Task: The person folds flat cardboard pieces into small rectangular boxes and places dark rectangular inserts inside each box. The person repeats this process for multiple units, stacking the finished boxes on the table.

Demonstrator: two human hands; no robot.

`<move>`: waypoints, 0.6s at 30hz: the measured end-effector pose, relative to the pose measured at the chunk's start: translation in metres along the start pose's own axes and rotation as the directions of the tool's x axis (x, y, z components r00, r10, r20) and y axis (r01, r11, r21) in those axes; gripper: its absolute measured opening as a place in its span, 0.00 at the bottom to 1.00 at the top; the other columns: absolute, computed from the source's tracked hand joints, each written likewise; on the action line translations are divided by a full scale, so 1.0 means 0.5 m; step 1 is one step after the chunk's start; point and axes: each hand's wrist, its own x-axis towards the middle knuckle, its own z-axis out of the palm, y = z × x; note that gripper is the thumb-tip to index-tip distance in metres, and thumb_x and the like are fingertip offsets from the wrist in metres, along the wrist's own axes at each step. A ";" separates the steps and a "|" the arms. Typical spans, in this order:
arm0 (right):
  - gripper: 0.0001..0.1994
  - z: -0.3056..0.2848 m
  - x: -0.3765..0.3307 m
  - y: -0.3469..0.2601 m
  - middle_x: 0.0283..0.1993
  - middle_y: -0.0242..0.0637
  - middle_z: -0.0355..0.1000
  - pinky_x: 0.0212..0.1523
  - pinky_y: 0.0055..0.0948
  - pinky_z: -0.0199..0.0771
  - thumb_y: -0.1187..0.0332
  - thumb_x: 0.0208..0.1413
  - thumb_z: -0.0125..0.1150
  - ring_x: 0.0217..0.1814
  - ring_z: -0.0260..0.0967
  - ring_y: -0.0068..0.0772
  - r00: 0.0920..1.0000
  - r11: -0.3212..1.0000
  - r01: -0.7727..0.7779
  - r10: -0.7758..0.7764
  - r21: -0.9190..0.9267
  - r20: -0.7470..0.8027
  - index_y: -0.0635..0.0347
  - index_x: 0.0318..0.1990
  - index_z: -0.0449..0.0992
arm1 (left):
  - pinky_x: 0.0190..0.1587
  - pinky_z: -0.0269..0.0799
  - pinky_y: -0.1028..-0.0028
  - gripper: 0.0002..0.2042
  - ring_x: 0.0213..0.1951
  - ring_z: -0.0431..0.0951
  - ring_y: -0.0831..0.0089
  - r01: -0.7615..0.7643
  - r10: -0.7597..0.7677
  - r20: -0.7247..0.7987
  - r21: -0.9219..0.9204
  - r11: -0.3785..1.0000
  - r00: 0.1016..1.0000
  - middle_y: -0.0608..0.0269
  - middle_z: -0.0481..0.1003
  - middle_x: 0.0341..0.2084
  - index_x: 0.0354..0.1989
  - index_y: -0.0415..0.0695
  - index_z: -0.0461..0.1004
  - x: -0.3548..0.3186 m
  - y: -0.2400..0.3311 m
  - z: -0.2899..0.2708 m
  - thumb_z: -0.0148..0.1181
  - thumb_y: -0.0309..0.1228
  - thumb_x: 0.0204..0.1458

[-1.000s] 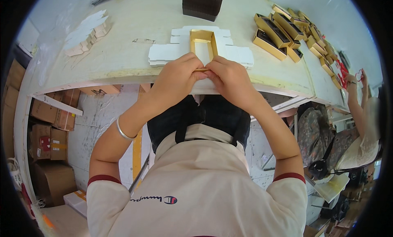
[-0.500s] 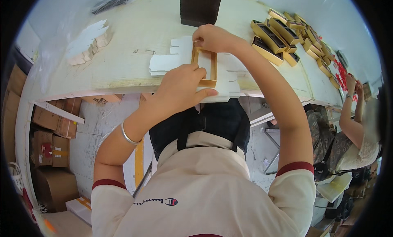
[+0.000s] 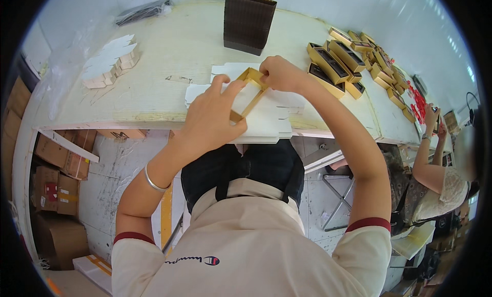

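1. Landmark: gold frame, a narrow open rectangular sleeve, lying slantwise on the stack of white blanks at the near edge of the table.
2. L hand is at the frame's near end, fingers closed on its left side & corner.
3. R hand pinches the far end, thumb & fingertips shut on the top edge.
4. Step, my read: squaring/shaping the frame w/ both hands, mid-way thru forming it; not yet set down w/ the finished ones.
5. Next move prob needs even pressure at both ends so the thin walls don't buckle, and corners kept square.
6. Beyond the frame: dark brown ribbed block. Right of it: row of gold boxes along the table. Far left of it: pile of white folded pieces.
7. Far right of the frame, another person works at the table end; hands apart from these.
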 end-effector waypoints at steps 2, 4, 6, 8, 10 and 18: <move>0.12 0.032 0.011 0.019 0.22 0.43 0.72 0.32 0.35 0.71 0.66 0.51 0.57 0.27 0.71 0.38 0.977 0.988 0.100 -0.119 -0.115 -0.174 0.68 0.30 0.77 | 0.44 0.69 0.61 0.29 0.41 0.72 0.52 0.000 -0.002 -0.029 -0.044 0.999 1.000 0.49 0.69 0.42 0.54 0.44 0.61 -0.008 -0.011 0.011 0.63 0.35 0.41; 0.13 -0.026 0.002 -0.018 0.23 0.43 0.72 0.33 0.36 0.71 0.64 0.51 0.58 0.28 0.71 0.39 0.997 0.999 -0.034 0.032 0.025 0.074 0.68 0.30 0.77 | 0.45 0.69 0.62 0.30 0.44 0.71 0.52 0.046 -0.048 -0.024 -0.089 0.995 0.999 0.48 0.69 0.44 0.56 0.45 0.60 -0.022 -0.014 0.009 0.62 0.34 0.43; 0.13 -0.067 0.010 -0.021 0.25 0.43 0.73 0.34 0.36 0.71 0.62 0.52 0.59 0.29 0.71 0.40 1.000 0.999 0.001 0.000 0.045 -0.026 0.67 0.32 0.77 | 0.46 0.69 0.64 0.30 0.46 0.71 0.53 0.113 -0.113 0.009 -0.133 0.985 0.994 0.47 0.69 0.44 0.57 0.45 0.59 -0.028 -0.013 -0.003 0.62 0.33 0.44; 0.14 -0.110 0.041 0.017 0.29 0.42 0.74 0.36 0.36 0.71 0.59 0.52 0.59 0.34 0.72 0.43 0.900 0.992 0.118 -0.124 -0.039 -0.417 0.62 0.34 0.77 | 0.47 0.69 0.66 0.31 0.47 0.71 0.55 0.099 -0.097 0.019 -0.212 0.972 0.995 0.47 0.70 0.45 0.58 0.45 0.58 -0.024 -0.036 -0.011 0.63 0.32 0.43; 0.15 -0.141 0.090 0.072 0.32 0.41 0.74 0.37 0.35 0.71 0.56 0.52 0.58 0.37 0.71 0.44 0.668 0.958 0.144 -0.280 -0.249 -0.690 0.59 0.37 0.77 | 0.49 0.68 0.69 0.32 0.49 0.71 0.58 0.154 -0.110 0.168 -0.277 0.948 0.980 0.46 0.70 0.48 0.59 0.46 0.58 -0.013 -0.037 -0.031 0.64 0.31 0.42; 0.09 -0.177 0.215 0.093 0.33 0.53 0.74 0.41 0.43 0.72 0.69 0.48 0.58 0.38 0.71 0.55 0.851 0.943 0.001 -0.176 -0.333 -0.494 0.66 0.33 0.77 | 0.54 0.64 0.64 0.36 0.51 0.68 0.53 0.000 0.065 0.211 -0.293 0.956 0.975 0.46 0.68 0.50 0.61 0.46 0.56 -0.008 -0.069 -0.040 0.67 0.35 0.42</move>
